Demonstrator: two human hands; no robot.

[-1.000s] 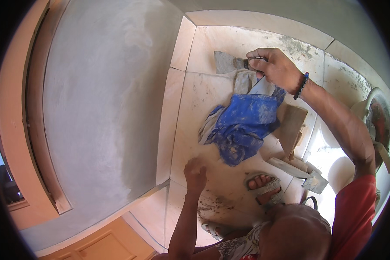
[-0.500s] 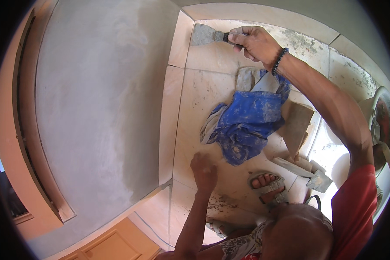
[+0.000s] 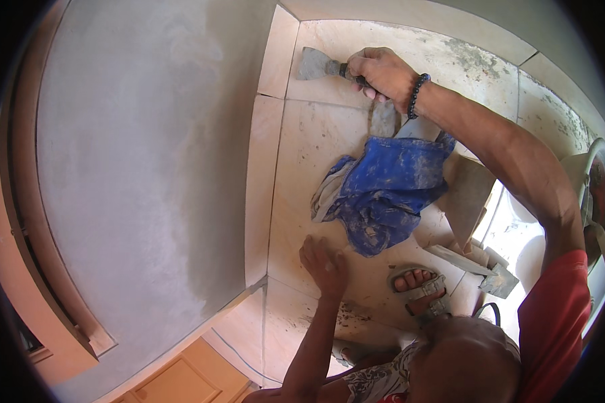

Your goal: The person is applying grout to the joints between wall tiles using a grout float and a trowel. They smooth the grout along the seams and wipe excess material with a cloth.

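My right hand point(image 3: 383, 72) is closed round the dark handle of a putty knife point(image 3: 314, 65). Its broad grey blade is low over the far end of the tiled floor point(image 3: 302, 144), close to the skirting tiles; whether it touches is hard to tell. A black bead bracelet point(image 3: 418, 96) circles that wrist. Lower down, my left hand point(image 3: 324, 267) is by the floor with its fingers loosely apart and nothing in them. Just beyond it lies a crumpled blue cloth point(image 3: 393, 185) smeared with pale dust, its greyish end partly beneath my right wrist.
A grey plastered wall point(image 3: 141, 154) edged with skirting tiles point(image 3: 261, 174) rises on the left. Broken tile pieces point(image 3: 465, 195) lie right of the cloth, near my sandalled foot point(image 3: 420, 289). A bucket point(image 3: 595, 174) stands at the far right. Grey crumbs dot the floor.
My right hand has drawn the putty knife slightly nearer, away from the far skirting. My left hand has shifted a little right, its fingers looser. The view has tilted slightly.
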